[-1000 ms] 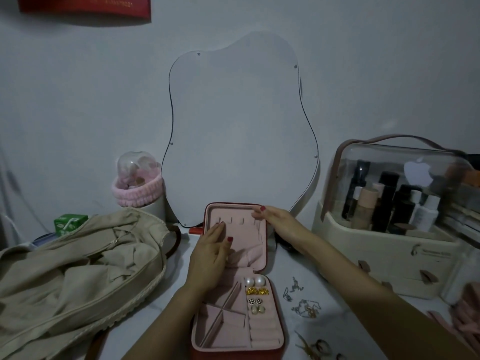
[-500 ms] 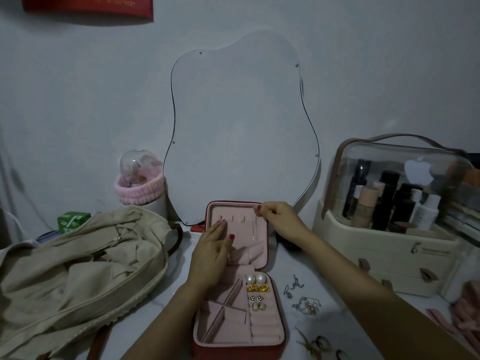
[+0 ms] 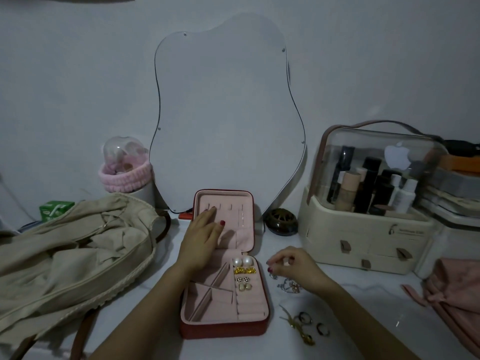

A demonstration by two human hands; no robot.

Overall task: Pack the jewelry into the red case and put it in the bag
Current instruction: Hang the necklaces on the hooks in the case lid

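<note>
**Two hands apart, and a tangle waiting to snag**

Both hands work at different spots. The left hand (image 3: 201, 236) lies flat, fingers straight, pressing on the pink lining of the raised lid of the red case (image 3: 224, 266), which stands open on the tabletop (image 3: 363, 320). The right hand (image 3: 292, 263) hovers just right of the case with fingertips pinched together; it seems to hold something small, though I cannot tell what.

Just below that hand lies a tangle of silver chain (image 3: 288, 285). If the pinch lifts one strand, the rest may drag along, knot further, or slide off toward the edge. Nearer the viewer, rings (image 3: 313, 323) and a gold piece (image 3: 298, 327) lie loose on the tabletop, easy to sweep aside with a forearm.

Inside the case, pearl earrings (image 3: 242, 261) and other pairs sit in the right-hand slots; a jolt to the lid could shake them free. The beige bag (image 3: 72, 250) sprawls open to the left, its folds likely to swallow the opening when the case goes in.
</note>
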